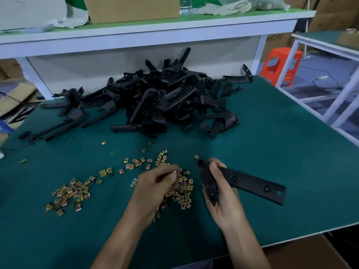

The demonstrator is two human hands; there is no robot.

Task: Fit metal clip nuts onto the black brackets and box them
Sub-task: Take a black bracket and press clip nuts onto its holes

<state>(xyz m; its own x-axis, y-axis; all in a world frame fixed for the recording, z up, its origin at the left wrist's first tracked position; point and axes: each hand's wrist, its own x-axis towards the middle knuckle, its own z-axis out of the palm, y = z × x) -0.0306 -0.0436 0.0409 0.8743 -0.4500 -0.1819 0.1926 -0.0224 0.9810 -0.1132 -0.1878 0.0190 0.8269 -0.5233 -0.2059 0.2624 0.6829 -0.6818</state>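
the right hand curls round the bend of a black angled bracket held just above the green table mat. the bracket's long flat arm points right and slightly toward the person, and its shorter arm runs back along the palm, partly hidden by fingers. the left hand pinches a small brass-coloured metal clip nut, blurred and half covered, over the scattered loose clip nuts. a heap of black brackets lies behind.
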